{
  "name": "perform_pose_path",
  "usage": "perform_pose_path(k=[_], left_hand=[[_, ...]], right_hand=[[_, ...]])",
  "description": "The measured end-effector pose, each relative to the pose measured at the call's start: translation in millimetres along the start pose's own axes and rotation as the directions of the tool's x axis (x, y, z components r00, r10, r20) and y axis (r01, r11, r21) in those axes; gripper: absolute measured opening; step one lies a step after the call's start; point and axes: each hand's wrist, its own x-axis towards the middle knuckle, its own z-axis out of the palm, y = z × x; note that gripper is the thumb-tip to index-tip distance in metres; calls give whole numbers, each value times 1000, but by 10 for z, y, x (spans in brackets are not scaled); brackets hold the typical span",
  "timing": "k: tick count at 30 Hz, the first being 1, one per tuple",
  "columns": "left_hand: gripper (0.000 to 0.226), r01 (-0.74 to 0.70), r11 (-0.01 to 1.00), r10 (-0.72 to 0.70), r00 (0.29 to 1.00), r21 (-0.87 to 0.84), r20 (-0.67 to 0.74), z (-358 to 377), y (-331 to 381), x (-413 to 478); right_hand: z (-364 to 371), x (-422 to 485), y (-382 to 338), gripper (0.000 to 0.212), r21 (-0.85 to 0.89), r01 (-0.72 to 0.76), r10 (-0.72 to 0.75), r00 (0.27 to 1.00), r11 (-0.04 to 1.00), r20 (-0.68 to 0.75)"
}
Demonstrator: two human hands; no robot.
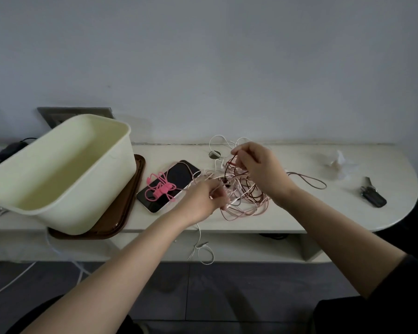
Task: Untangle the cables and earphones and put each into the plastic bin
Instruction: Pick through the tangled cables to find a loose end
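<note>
The left hand (206, 197) pinched a pale strand (212, 177) and the right hand (258, 168) a red strand (229, 163) above the tangle (247, 201); easing them apart slowly, not yanking, looked wisest

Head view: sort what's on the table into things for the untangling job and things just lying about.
For the job: tangle of cables, held by the left hand and right hand; pink cord bundle; plastic bin.
Lying about: phone; brown tray; keys; crumpled tissue.
</note>
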Motion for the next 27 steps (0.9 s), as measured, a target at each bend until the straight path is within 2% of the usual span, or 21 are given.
perform_pose_path(k=[1,3,7,10,12,15,17,20,21,22,24,25,27], left_hand=[[13,10,1000,-10,1000,2,-3,1,-5,2],[11,27,1000,-26,999,12,-42,-22,-9,9],[5,52,996,-41,986,68,-160,-97,-13,12],[9,69,992,-52,986,107,-157,-132,-28,-7],[12,85,987,-67,989,139,-134,-137,-38,-15],[18,89,984,-72,991,151,-116,-131,-31,-16],[16,85,989,-72,992,122,-106,-133,0,-19],[15,62,991,-51,994,120,-96,-116,56,-35],[17,46,990,-34,995,135,-94,-102,69,-41],[19,34,989,-21,996,143,-92,-87,87,-50],[22,27,990,-13,995,140,-94,-67,107,-68],[22,24,990,-10,995,140,-100,-63,107,-70],[22,19,989,-2,993,146,-119,-63,99,-71]], right_hand=[[-16,-1,-2,20,-15,-17,17,1000,1000,19],[-59,-1,32,10,-197,-4,23,995,980,98],[-157,-30,129,13,-566,140,43,954,813,297],[-222,-21,146,15,-679,147,88,950,719,300],[-256,-8,107,14,-623,92,70,970,776,231],[-268,18,23,15,-314,-12,57,989,949,133],[-250,36,5,18,-151,-54,64,996,987,67],[-230,44,2,20,74,-143,145,989,987,-28],[-232,38,4,20,60,-159,160,987,985,-16],[-242,27,10,19,-48,-154,156,988,987,23],[-259,10,36,20,-369,-60,124,981,928,151],[-255,1,53,20,-466,-2,120,967,885,223],[-218,-26,55,20,-484,41,133,938,874,321]])
